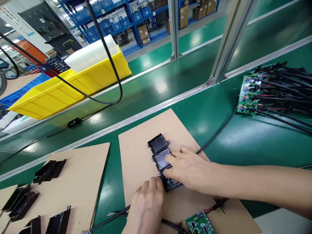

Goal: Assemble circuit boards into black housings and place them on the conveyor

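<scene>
Component-studded circuit board (170,183) in; black rectangular plastic case (161,160) not closed yet. Left hand (147,198) curled, right hand (186,165) half-spread, both at case; holds unclear.

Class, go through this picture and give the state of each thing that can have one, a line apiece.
Black case: open, partly covered by fingers
Left hand: bent at the case, grip hidden
Right hand: over the case, grip unclear
Loose circuit board: bare, wired
Boards at right: bare, cables attached
Yellow bin: holding a white roll
Hanging cable: looped
</scene>
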